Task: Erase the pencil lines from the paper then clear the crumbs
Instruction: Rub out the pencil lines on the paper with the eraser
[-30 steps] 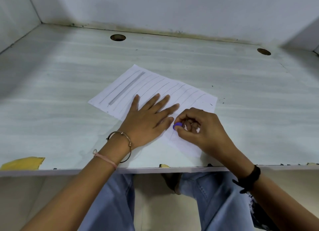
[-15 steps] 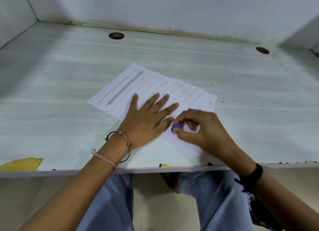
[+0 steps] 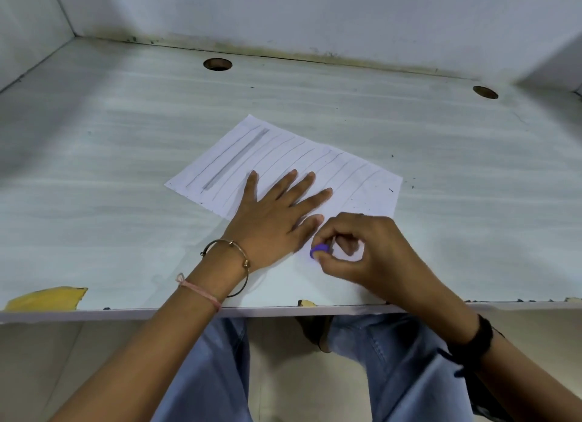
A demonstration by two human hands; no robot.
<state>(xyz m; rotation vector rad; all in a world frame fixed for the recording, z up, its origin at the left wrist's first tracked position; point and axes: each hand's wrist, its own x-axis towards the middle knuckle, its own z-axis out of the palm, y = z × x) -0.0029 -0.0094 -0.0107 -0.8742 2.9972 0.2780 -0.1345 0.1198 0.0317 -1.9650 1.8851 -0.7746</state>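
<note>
The right grip [image 3: 371,257] pinches a purple eraser [image 3: 319,250] onto the near part of the paper [image 3: 356,182], just right of the left grip [image 3: 274,223], which lies released, fingers spread flat on the sheet, on the table [image 3: 126,144].

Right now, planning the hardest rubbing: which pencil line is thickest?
The second line from the left on the paper: a broad grey band; others are thin strokes.

White paper [image 3: 362,182] striped with grey pencil lines [image 3: 236,158]; purple eraser [image 3: 319,250]; pale grey, faintly streaked desk [image 3: 126,169], yellow patch [image 3: 47,298] near left; gold bangle [image 3: 242,261], pink thread [image 3: 201,290], black wristband [image 3: 478,336]; blue jeans [image 3: 208,374].
</note>
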